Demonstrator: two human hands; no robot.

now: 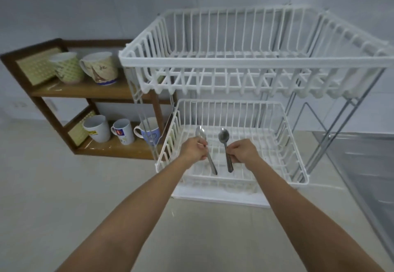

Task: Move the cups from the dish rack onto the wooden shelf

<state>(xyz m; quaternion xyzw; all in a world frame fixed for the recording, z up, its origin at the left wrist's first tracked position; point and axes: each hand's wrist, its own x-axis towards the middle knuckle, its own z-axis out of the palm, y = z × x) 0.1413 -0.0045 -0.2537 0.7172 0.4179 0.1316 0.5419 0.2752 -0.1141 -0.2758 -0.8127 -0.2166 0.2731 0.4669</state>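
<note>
Countertop [64,186], pale and smooth, carries everything in view and runs back to a pale wall. Biggest thing on it is the white wire dish rack [253,60], two tiers on a thin metal frame, and all places below are given from it. Its upper basket holds nothing that can be made out, and its lower basket [283,122] sits on a white drip tray [215,197].

Left of the rack, partly hidden behind its corner post, stands the wooden shelf [81,90] with two levels and woven side panels. All five cups are on that shelf, none in the rack. On the top level, a green-patterned cup [67,67] leans beside a cream cup with a tower drawing [101,67], and the two look to be touching. On the bottom level stand a white cup with a yellow label [97,128], a smaller white printed cup [123,132], and a blue-and-white cup [149,132] seen through the rack's wires.

Over the front of the lower basket, the left hand [195,151] is closed around the handle of a shiny spoon [201,136], bowl up, handle end down among the wires. Just beside it, the right hand [242,151] is closed the same way around a darker spoon [224,136].
</note>
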